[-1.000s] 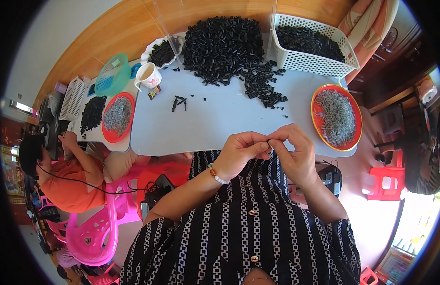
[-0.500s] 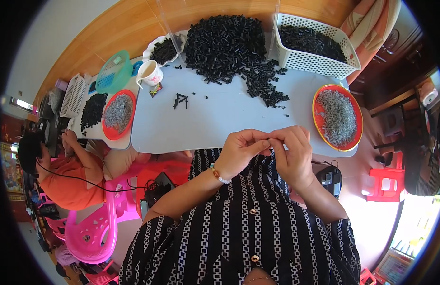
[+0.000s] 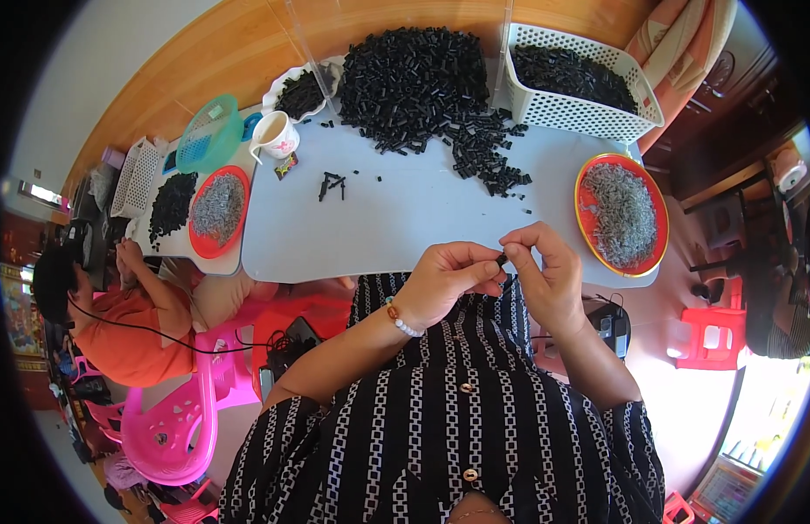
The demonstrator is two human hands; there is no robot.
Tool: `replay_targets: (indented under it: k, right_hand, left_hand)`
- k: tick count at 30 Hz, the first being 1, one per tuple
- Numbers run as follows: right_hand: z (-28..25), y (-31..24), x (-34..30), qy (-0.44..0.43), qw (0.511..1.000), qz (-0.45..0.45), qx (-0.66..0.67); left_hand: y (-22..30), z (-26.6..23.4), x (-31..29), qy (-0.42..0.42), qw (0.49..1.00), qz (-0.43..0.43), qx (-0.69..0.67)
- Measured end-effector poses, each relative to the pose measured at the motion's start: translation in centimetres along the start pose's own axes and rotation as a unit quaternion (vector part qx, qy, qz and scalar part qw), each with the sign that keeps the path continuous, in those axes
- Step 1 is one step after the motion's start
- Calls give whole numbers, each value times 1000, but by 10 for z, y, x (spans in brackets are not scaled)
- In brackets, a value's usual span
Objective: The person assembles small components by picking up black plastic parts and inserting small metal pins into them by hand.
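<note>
The left hand (image 3: 440, 281) and the right hand (image 3: 545, 275) are meeting just above the near edge of the pale grey table (image 3: 405, 218), fingers curled in, and together they are pinching a tiny black plastic piece (image 3: 502, 258) between their fingertips; the rest of each hand is holding nothing that shows. To the right, a round orange plate (image 3: 588, 179) is carrying a heap of small grey metal bits (image 3: 622, 214). At the far right corner a white lattice plastic basket (image 3: 580, 112) is sitting filled with black pieces, and beside it a big loose pile of small black plastic parts (image 3: 414, 83) is spreading over the tabletop. A white scalloped dish (image 3: 274, 89) at the far left is holding more black parts, next to a white cup (image 3: 276, 135) and a teal mesh basket (image 3: 208, 135). On the neighbouring table a second orange plate (image 3: 218, 211) is bearing grey bits, where a person in an orange shirt (image 3: 117, 336) is sitting
</note>
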State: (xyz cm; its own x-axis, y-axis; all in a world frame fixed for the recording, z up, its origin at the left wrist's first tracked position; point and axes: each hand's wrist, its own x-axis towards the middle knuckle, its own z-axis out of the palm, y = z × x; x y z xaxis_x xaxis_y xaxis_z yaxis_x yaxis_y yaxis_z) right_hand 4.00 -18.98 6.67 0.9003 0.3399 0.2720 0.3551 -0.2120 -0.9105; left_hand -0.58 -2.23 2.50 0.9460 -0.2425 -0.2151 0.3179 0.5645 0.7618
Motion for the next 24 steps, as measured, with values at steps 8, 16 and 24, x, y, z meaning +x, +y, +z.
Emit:
replay_targets:
  k: [8, 16, 24]
  right_hand:
    - [-4, 3, 6, -11, 983, -154, -100]
    - [7, 18, -3, -1, 987, 48, 153]
    - [8, 16, -9, -20, 998, -38, 48]
  left_hand:
    - [-4, -3, -1, -20, 996, -22, -85]
    - [-4, -4, 2, -34, 997, -8, -67]
    - [-9, -4, -2, -20, 996, -9, -82]
